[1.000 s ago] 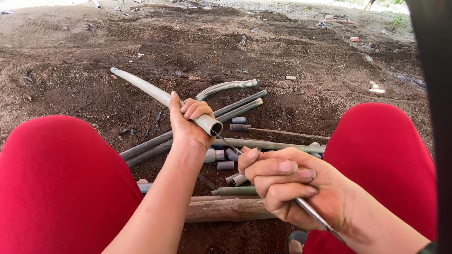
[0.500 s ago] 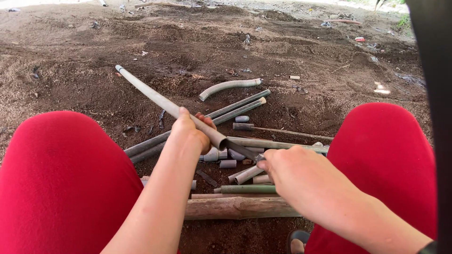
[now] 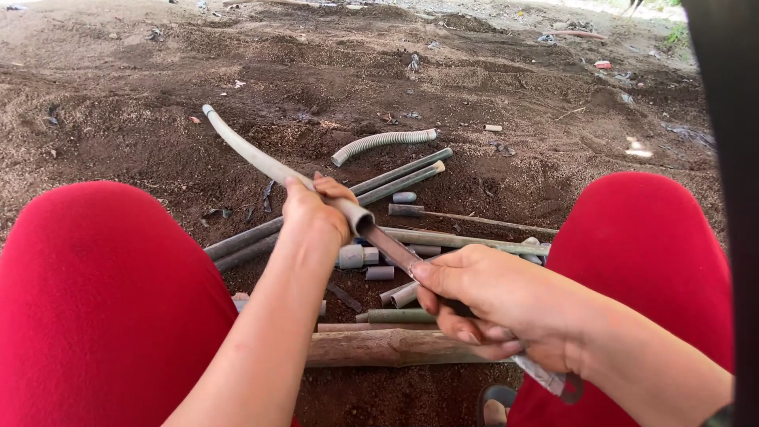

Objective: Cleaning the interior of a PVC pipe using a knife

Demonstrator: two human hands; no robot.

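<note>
A person sits outdoors on bare brown dirt ground (image 3: pixel 474 87), red-clad knees either side. The left hand (image 3: pixel 316 212) is closed around a long curved grey plastic pipe (image 3: pixel 253 156) near its open end. The right hand (image 3: pixel 494 304) is clenched on a flat metal blade (image 3: pixel 391 247), its tip in the pipe's mouth. Beneath the hands lie cut grey pipe pieces (image 3: pixel 371 265) and a wooden log (image 3: pixel 387 348).
</note>
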